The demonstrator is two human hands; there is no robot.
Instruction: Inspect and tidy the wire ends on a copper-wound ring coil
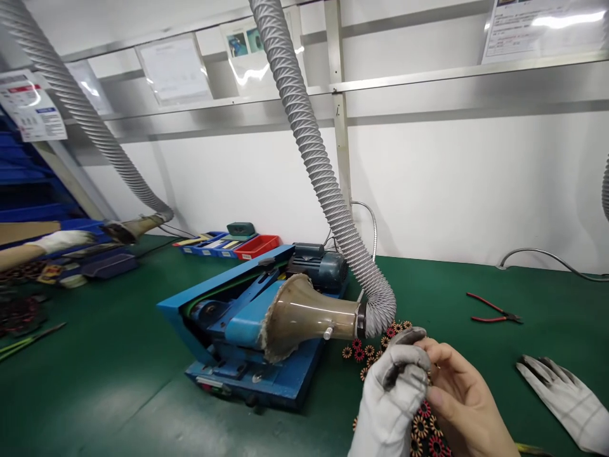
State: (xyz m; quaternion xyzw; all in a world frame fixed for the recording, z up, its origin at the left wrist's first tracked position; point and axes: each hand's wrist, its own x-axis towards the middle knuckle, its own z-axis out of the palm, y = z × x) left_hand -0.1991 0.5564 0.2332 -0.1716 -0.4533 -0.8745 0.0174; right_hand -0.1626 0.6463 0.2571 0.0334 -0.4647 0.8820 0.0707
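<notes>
My left hand (396, 393) wears a white glove with grey, soiled fingertips, and its fingers are curled. Against it, my bare right hand (464, 400) has its thumb and fingers bent together at the gloved fingertips. Whatever is pinched between the two hands is too hidden to name. Small wound coil rings (421, 426) in red and copper colours lie in a spread on the green bench beneath and behind both hands. A second white glove (566, 398) rests on the bench to the right of my right hand.
A blue belt machine (247, 317) stands left of my hands, its brown funnel hood (314, 314) joined to a grey hose (309, 139). Red-handled pliers (497, 312) lie at back right. Parts trays (223, 244) stand behind. Another person's gloved hand (64, 241) appears far left.
</notes>
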